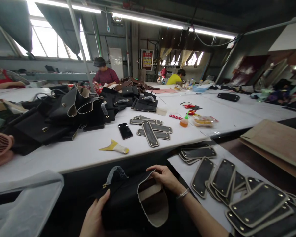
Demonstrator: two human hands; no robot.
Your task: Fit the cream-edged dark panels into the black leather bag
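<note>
Gripping the black leather bag (128, 204) from both sides — left hand (95, 215) clasps its lower edge, right hand (164, 177) fingers pinch the flap's top rim — opening facing up.

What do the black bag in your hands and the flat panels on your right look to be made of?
Black bag: likely matte leather or faux leather, with a pale raw-looking flap lining. Panels: stiff dark leather-like pieces with light edging and small metal rivets.
</note>
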